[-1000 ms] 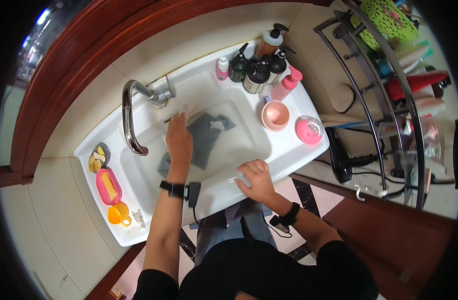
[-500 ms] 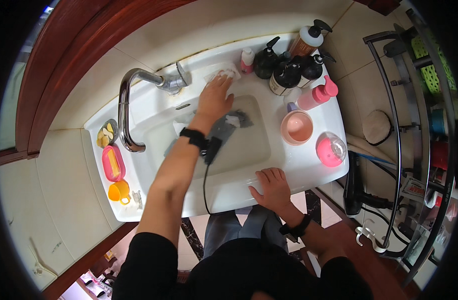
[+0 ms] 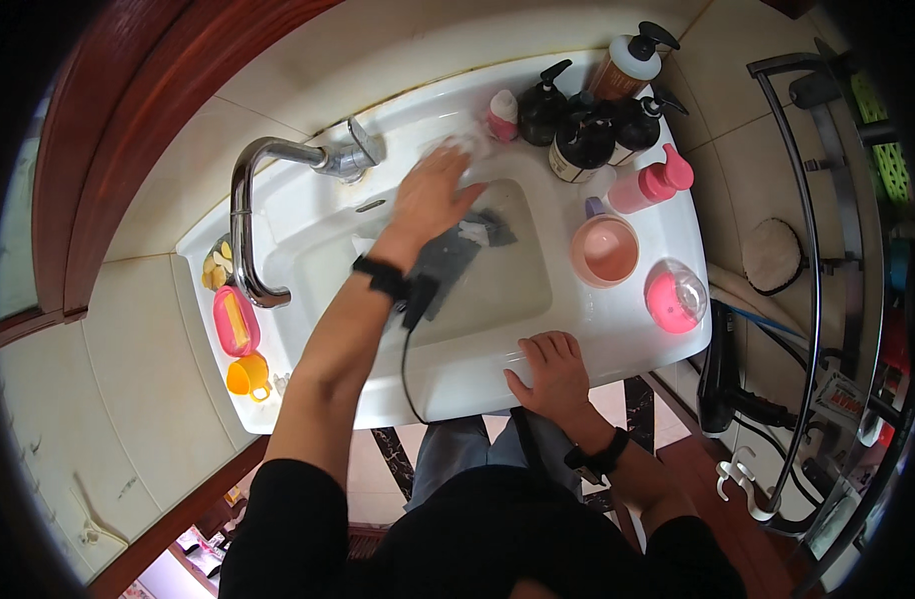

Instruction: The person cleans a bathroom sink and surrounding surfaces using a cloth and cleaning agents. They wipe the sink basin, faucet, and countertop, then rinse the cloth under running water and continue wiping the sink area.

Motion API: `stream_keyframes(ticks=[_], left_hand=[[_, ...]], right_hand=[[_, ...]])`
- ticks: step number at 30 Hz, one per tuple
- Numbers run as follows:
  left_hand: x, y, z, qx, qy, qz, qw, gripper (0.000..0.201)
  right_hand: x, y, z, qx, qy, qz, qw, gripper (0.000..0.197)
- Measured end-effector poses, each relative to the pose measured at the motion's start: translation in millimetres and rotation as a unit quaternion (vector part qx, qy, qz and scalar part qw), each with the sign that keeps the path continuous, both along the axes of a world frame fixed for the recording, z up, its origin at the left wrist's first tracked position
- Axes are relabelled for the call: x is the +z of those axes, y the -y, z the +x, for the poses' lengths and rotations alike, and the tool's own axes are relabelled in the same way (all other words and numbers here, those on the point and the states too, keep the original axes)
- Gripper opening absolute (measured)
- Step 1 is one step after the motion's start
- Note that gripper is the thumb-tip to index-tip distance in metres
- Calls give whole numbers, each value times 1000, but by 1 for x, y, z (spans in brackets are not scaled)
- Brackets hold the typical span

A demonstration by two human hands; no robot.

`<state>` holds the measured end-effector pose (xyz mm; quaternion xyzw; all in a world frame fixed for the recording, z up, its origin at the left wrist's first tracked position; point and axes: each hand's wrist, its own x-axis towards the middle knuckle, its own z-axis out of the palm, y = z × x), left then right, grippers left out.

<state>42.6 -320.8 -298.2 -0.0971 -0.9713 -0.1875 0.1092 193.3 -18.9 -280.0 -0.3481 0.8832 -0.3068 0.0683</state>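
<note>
My left hand (image 3: pixel 436 195) reaches over the basin to the back ledge of the white sink (image 3: pixel 457 404). Its thumb stands apart, while its fingertips blur over something white and foamy (image 3: pixel 464 148) that I cannot make out. Below the hand, grey cloth (image 3: pixel 453 262) with white patches lies in the basin's cloudy water. My right hand (image 3: pixel 554 374) rests on the front rim, fingers laid out over the edge and nothing held. A black strap with a small box and a cable circles my left wrist; the cable runs down across the rim.
A chrome faucet (image 3: pixel 246 215) arches over the basin's left side. At the left stand a pink soap dish (image 3: pixel 236 321) and a yellow cup (image 3: pixel 247 376). Dark pump bottles (image 3: pixel 581 145), a pink pump bottle (image 3: pixel 652 186), a pink mug (image 3: pixel 605 250) and a pink-and-clear container (image 3: pixel 674 300) line the right.
My left hand's fingertips have become blurred as they move slightly at the back ledge. My right hand stays on the rim. The whole view has shifted a little.
</note>
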Motion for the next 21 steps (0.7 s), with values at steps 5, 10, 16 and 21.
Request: stream_keyframes(ticks=[5, 10, 16, 21], left_hand=[[-20, 35, 41, 189, -11, -66, 980, 62], [-4, 31, 19, 190, 33, -75, 978, 75], [-18, 52, 72, 180, -4, -127, 975, 80], [6, 29, 25, 221, 65, -25, 973, 83]], right_hand=[[-2, 2, -3, 1, 8, 6, 1000, 44], [0, 1, 1, 3, 11, 9, 1000, 44], [-1, 2, -2, -4, 30, 9, 999, 44], [-2, 5, 2, -5, 6, 23, 1000, 44]])
